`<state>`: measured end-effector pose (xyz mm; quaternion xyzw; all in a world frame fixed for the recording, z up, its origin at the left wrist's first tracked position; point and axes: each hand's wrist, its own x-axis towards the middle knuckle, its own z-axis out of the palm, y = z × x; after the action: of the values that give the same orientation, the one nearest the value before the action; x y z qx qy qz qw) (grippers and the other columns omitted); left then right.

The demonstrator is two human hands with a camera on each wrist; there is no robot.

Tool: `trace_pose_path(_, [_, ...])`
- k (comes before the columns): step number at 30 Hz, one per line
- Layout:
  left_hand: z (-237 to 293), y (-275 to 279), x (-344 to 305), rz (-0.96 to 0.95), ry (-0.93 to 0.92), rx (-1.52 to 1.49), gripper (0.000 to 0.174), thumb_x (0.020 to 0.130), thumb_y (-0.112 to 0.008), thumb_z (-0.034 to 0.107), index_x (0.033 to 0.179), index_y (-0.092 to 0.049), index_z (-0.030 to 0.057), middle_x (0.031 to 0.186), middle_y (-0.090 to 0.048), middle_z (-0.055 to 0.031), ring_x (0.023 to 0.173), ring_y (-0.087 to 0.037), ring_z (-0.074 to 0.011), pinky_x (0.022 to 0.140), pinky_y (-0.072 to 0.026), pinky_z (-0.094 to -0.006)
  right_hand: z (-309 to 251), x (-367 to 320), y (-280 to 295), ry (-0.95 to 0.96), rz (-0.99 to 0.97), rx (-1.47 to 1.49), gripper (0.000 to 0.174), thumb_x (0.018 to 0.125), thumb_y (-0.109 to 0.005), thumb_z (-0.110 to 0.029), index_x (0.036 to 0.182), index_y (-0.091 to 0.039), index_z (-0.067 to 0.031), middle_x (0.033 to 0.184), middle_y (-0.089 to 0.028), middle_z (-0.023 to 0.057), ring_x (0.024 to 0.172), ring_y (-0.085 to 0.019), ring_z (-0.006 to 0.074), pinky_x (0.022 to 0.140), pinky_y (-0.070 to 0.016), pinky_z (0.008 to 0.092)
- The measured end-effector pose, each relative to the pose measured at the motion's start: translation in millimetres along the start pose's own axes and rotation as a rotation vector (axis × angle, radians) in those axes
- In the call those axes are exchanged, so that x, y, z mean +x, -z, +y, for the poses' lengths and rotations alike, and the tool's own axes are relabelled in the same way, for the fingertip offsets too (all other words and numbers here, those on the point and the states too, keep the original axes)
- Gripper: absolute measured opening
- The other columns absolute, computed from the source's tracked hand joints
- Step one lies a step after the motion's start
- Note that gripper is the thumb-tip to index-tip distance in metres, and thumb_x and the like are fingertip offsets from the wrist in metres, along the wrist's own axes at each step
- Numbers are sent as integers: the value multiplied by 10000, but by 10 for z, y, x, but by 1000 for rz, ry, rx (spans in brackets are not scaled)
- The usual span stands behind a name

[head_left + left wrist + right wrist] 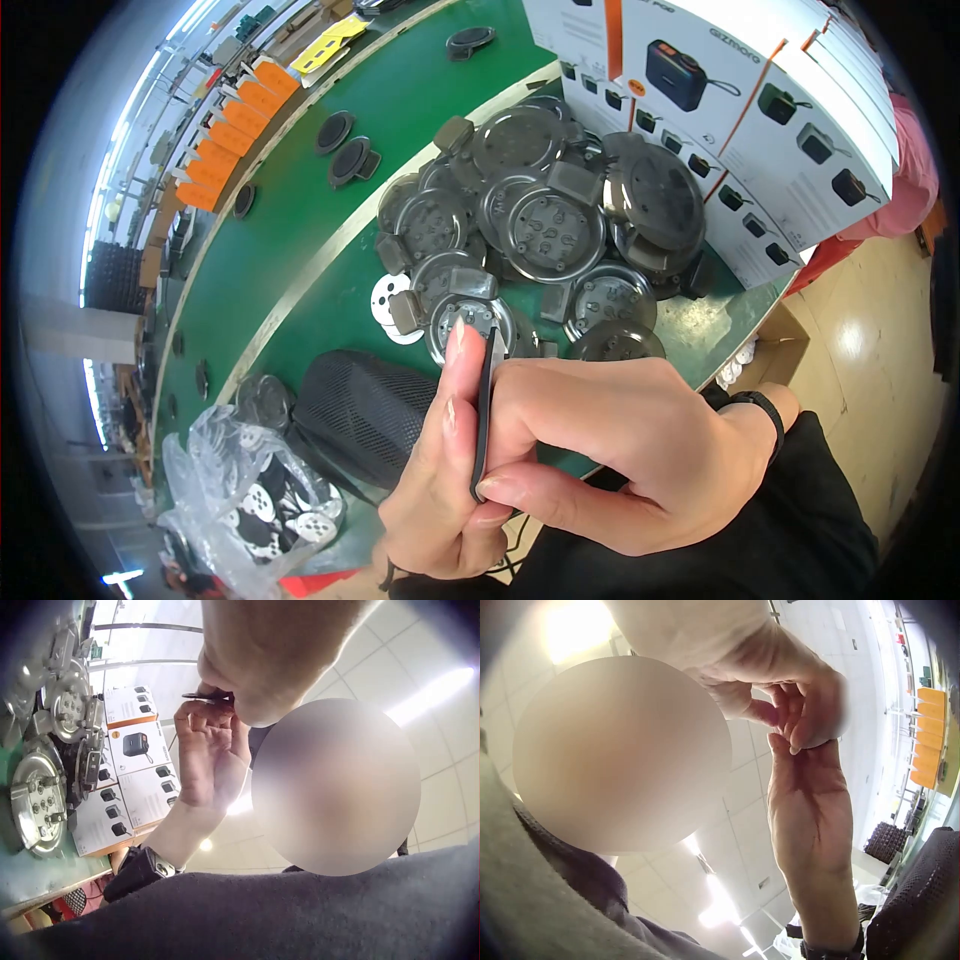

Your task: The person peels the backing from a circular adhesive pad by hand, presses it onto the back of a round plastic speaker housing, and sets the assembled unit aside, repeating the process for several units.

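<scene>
Both hands meet around a thin dark disc-like piece [483, 420], seen edge-on in the head view. The left hand [435, 490] holds it from the left, with thumb and fingers along its face. From the other side the right hand [620, 450] pinches its lower end between thumb and curled fingers. In the left wrist view the piece [206, 696] shows as a dark sliver between the left hand [262, 675] and the right hand [210, 761]. The right wrist view shows the fingers of both hands touching; the piece cannot be made out there.
Round dark housings [553, 232] are piled on the green table [400, 60] beyond the hands. Printed white boxes [700, 100] stand at the right. A black mesh bag [360, 415] and a clear plastic bag [200, 500] with black and white discs lie at the left.
</scene>
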<state>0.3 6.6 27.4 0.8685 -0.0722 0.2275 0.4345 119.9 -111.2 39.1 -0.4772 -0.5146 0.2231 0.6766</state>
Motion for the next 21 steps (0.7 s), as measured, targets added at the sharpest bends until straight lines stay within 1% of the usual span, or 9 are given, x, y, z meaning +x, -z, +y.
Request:
trace_pose_path(4, [3, -12, 6, -17, -18, 26, 470, 902, -411, 121, 1299, -253, -74, 1252, -251, -412, 1193, -272, -496, 977, -283, -431, 11, -20, 15, 6, -8, 2, 41, 778, -554, 36, 779, -513, 30, 708, -530, 91, 591, -514, 216, 521, -400, 266])
trace_pose_path(7, [-96, -56, -30, -5, -66, -76, 477, 899, -406, 105, 1295, -233, -96, 1252, -240, -419, 1195, -261, -501, 984, -269, -429, 0, -36, 20, -17, -11, -16, 50, 777, -545, 40, 772, -497, 27, 699, -508, 87, 580, -493, 215, 515, -388, 274])
trace_pose_path(9, [-120, -83, -46, -3, -93, -78, 487, 895, -407, 97, 1294, -219, -107, 1255, -225, -424, 1197, -251, -506, 989, -259, -429, -42, -50, 32, -55, -28, -57, 61, 772, -534, 52, 761, -479, 27, 684, -482, 88, 564, -472, 216, 508, -378, 280])
trace_pose_path(12, [-106, -109, -55, -5, -110, -4, 493, 888, -411, 89, 1291, -213, -117, 1257, -212, -428, 1199, -244, -509, 991, -251, -430, 22, -111, -86, 0, 92, -81, 78, 757, -517, 62, 742, -450, 25, 661, -441, 90, 542, -434, 218, 499, -365, 285])
trace_pose_path(13, [-100, -125, -58, 8, -103, -23, 488, 886, -409, 85, 1287, -221, -119, 1255, -215, -429, 1198, -248, -507, 990, -253, -428, -11, -68, -42, 56, 47, -117, 85, 719, -499, 83, 735, -437, 28, 655, -422, 102, 523, -413, 222, 482, -359, 283])
trace_pose_path(16, [-80, -166, -70, 47, -77, -77, 473, 879, -403, 73, 1277, -243, -126, 1250, -226, -431, 1196, -261, -500, 986, -257, -423, 36, -105, -50, 93, 103, -246, 99, 679, -500, 82, 722, -441, 15, 647, -417, 93, 505, -396, 220, 458, -348, 284])
trace_pose_path(18, [-72, -146, -60, 48, -44, -118, 456, 869, -413, 66, 1258, -280, -132, 1233, -255, -430, 1184, -288, -495, 975, -275, -417, 54, -103, -30, 42, 88, -136, 102, 662, -504, 76, 707, -446, 6, 627, -413, 85, 493, -393, 221, 448, -345, 285])
trace_pose_path(20, [-36, -61, 6, 23, 1, -170, 434, 853, -437, 62, 1225, -340, -139, 1205, -308, -427, 1161, -333, -490, 956, -307, -410, 79, -111, 4, -22, 68, -88, 98, 655, -514, 65, 692, -452, -1, 609, -415, 78, 487, -397, 223, 445, -345, 286])
trace_pose_path(21, [23, -59, 69, 96, 95, -200, 403, 830, -489, 71, 1165, -423, -143, 1131, -399, -418, 1113, -407, -468, 931, -340, -406, 101, -128, 29, -59, 56, -93, 93, 657, -521, 56, 685, -456, -3, 601, -418, 75, 487, -402, 224, 447, -347, 285])
